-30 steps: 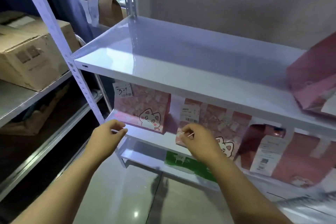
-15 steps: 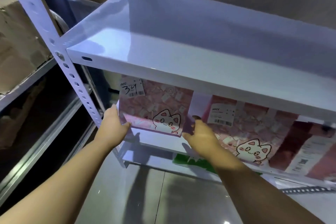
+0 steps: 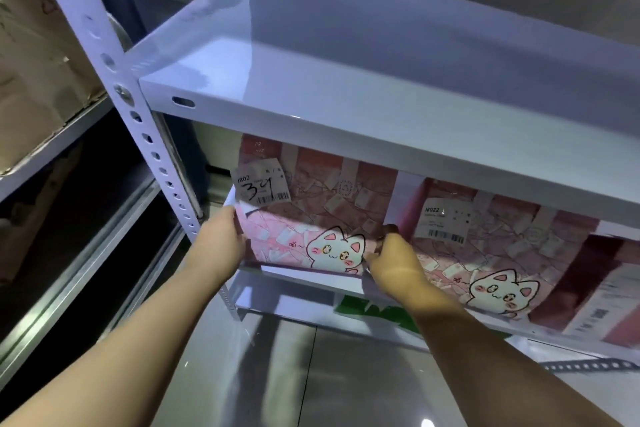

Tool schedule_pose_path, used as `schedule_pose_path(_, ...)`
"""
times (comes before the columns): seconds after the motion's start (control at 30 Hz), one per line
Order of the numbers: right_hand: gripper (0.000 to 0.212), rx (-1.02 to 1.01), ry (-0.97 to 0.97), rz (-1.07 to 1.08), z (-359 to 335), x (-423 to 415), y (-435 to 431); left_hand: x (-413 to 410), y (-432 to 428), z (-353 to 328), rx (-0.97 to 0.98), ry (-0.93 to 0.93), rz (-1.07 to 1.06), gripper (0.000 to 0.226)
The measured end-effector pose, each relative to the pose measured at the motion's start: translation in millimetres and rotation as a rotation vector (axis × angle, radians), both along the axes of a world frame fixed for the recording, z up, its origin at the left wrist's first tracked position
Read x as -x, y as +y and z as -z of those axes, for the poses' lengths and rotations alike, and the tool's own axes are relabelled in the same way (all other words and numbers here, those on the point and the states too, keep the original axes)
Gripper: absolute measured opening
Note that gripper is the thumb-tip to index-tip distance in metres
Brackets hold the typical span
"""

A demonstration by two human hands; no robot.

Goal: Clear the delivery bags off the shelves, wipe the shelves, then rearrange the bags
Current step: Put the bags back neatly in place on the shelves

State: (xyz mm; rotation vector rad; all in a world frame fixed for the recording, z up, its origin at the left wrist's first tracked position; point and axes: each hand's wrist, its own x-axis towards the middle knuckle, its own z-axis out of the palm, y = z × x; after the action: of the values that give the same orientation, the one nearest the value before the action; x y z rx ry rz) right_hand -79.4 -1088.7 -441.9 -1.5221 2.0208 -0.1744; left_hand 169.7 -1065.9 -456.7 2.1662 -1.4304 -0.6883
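**Position.** The pink cat-print paper delivery bag (image 3: pixel 311 218) stands upright on the white metal middle shelf (image 3: pixel 304 274), directly between the two hands. Its long axis runs from one hand to the other, parallel to the shelf's front edge. The left hand (image 3: pixel 225 243) lies against the bag's left side. The right hand (image 3: pixel 393 255) is at the bag's right edge, and a second pink cat-print bag (image 3: pixel 485 253) stands just beyond it. Both hands are equally near. Judged from this, the way out is toward the person, under the white metal upper shelf (image 3: pixel 346 80).

**Hand state.** Right hand: thumb on the front face, fingers curled round the right edge, gripping the bag. Left hand: fingers run along the side and their tips are hidden behind the corner, so a grip cannot be told from a flat press.

**Not visible.** The bag's top passes behind the upper shelf's front lip, and no handles show. The white paper label marked "34" (image 3: pixel 261 185), above the left hand, is legible; its smaller print is blurred. The right forearm partly covers a green item (image 3: pixel 374 309) below it.
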Motion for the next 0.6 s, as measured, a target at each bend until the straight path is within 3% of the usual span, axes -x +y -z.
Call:
schedule_pose_path(0.13, 0.029, 0.021, 0.071, -0.007, -7, 11, 22, 5, 26, -9, 0.003, -0.092, -0.007, 0.012)
schedule_pose_path(0.27, 0.010, 0.058, 0.070, -0.109, -17, 25, 56, 3, 61, -20, -0.013, -0.109, 0.028, 0.014)
schedule_pose_path(0.6, 0.022, 0.046, -0.074, -0.236, -53, 51, 148, 0, 172, -53, 0.043, 0.015, 0.017, 0.010)
